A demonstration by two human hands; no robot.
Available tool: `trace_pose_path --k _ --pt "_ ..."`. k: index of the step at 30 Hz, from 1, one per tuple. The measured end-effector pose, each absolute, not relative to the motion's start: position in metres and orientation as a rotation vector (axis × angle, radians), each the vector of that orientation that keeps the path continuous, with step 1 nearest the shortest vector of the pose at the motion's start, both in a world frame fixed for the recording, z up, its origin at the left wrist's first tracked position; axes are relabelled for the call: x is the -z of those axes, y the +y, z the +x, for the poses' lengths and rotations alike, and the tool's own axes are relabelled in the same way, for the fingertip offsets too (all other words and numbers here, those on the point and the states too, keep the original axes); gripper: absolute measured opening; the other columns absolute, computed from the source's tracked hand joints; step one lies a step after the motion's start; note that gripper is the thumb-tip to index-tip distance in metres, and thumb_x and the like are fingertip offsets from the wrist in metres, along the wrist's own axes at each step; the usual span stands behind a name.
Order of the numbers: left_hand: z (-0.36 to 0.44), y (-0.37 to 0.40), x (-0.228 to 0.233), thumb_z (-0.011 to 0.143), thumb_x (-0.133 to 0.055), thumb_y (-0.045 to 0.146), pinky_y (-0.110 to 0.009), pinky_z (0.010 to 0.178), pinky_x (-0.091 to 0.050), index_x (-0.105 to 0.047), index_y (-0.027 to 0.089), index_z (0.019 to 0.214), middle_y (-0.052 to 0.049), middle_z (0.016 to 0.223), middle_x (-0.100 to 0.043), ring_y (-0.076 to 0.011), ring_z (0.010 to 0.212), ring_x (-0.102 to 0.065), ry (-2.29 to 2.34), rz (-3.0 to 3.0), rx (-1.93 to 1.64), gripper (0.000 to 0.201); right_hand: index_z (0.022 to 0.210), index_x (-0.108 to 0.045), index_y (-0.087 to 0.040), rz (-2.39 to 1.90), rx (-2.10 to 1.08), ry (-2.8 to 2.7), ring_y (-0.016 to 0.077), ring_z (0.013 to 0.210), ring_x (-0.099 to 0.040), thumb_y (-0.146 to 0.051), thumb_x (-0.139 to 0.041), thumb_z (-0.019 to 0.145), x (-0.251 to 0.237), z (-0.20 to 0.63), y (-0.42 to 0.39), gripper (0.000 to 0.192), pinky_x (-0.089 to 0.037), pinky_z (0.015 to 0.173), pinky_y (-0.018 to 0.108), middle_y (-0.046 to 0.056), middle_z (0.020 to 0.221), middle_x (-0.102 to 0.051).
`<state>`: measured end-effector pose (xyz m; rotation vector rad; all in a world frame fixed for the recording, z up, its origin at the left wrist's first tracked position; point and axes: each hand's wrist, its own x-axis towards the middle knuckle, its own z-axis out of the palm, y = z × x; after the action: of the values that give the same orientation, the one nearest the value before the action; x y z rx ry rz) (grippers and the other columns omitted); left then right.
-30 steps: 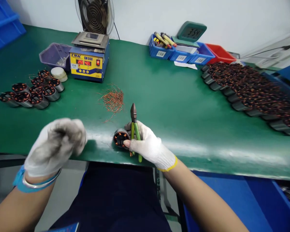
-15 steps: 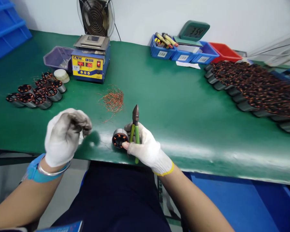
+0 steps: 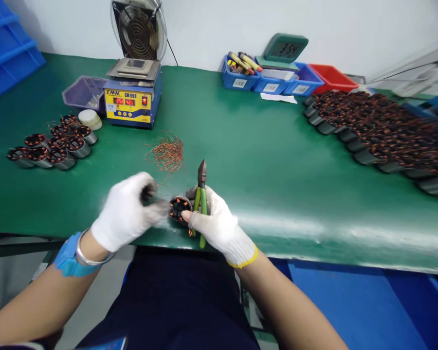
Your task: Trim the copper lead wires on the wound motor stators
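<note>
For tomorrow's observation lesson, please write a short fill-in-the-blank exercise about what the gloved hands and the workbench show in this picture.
1. The right hand holds cutters with ____ handles.
2. The small round copper-wound stator sits between both ____.
3. The loose pile of cut copper wire scraps lies on the ____ bench mat.
4. The yellow-and-blue solder pot stands below a round ____.

Missing words: green; hands; green; fan
</note>
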<state>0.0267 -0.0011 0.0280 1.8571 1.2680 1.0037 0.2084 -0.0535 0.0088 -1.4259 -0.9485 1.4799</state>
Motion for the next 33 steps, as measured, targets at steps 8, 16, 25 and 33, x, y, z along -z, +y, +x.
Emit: trace_pose_path --k 8,16,25,33 --pt "0.009 -0.007 -0.017 0.087 -0.052 0.029 -0.023 0.043 -0.034 -0.052 0.022 0.064 0.005 0.055 -0.049 -0.0096 0.045 -0.043 1.190 1.586 -1.430 0.024 0.091 -0.045 -0.024 -1.414 -1.501 -0.841 0.0112 0.055 -0.051 -0.035 -0.071 0.056 -0.007 0.204 -0.053 0.045 -0.045 0.052 0.029 -0.006 0.072 -0.052" --pt "0.033 -0.003 -0.019 0.085 -0.059 0.035 -0.021 0.042 -0.035 -0.050 0.021 0.065 0.006 0.053 -0.050 -0.0083 0.044 -0.044 1.195 1.357 -1.093 0.026 0.091 -0.046 -0.023 -1.443 -1.472 -0.825 0.0126 0.058 -0.052 -0.033 -0.073 0.056 -0.009 0.205 -0.053 0.045 -0.044 0.056 0.030 -0.005 0.071 -0.053" --pt "0.026 -0.017 -0.008 0.074 -0.071 0.039 -0.029 0.066 -0.058 -0.070 0.017 0.094 -0.008 0.092 -0.076 -0.0203 0.075 -0.070 1.273 1.452 -0.828 0.029 0.095 -0.042 -0.024 -1.201 -1.672 -0.554 0.0124 0.061 -0.057 -0.037 -0.077 0.062 0.000 0.177 -0.060 0.050 -0.053 0.063 0.032 -0.005 0.077 -0.054" --pt "0.010 0.017 -0.016 0.074 -0.066 0.034 -0.032 0.082 -0.057 -0.075 0.020 0.096 -0.005 0.096 -0.076 -0.0243 0.090 -0.072 1.143 1.811 -0.363 0.028 0.111 -0.051 -0.020 -1.413 -1.786 -1.074 0.0124 0.068 -0.056 -0.030 -0.066 0.073 -0.015 0.235 -0.071 0.041 -0.050 0.064 0.031 0.005 0.101 -0.060"
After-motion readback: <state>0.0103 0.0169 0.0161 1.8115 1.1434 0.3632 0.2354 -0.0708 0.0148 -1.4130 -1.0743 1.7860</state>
